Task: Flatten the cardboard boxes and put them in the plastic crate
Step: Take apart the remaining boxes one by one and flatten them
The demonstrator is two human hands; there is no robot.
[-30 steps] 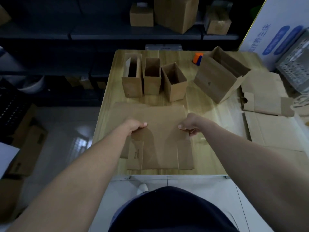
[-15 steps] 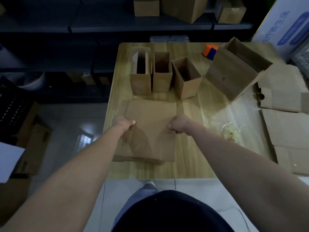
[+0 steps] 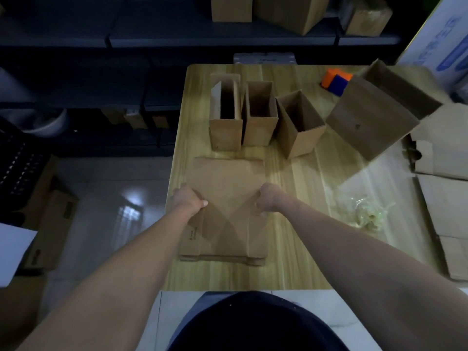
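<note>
A flattened cardboard box (image 3: 228, 183) lies folded on the wooden table (image 3: 298, 249) near its left front part. My left hand (image 3: 188, 198) grips its left edge and my right hand (image 3: 269, 197) grips its right edge. Behind it three small open boxes stand upright in a row: a left one (image 3: 224, 138), a middle one (image 3: 258, 131) and a right one (image 3: 301, 138). A larger open box (image 3: 367, 127) is tilted at the back right. No plastic crate is in sight.
Flat cardboard sheets (image 3: 445, 158) lie along the table's right side. A crumpled clear plastic bag (image 3: 364, 214) sits right of my right arm. An orange and blue block (image 3: 335, 81) rests at the back. Dark shelves with boxes (image 3: 291, 11) stand behind. Cartons (image 3: 50, 224) sit on the floor at left.
The cardboard was spread wide a second ago; both hands have folded it into a narrower stack. The view has shifted so the table sits further right.
</note>
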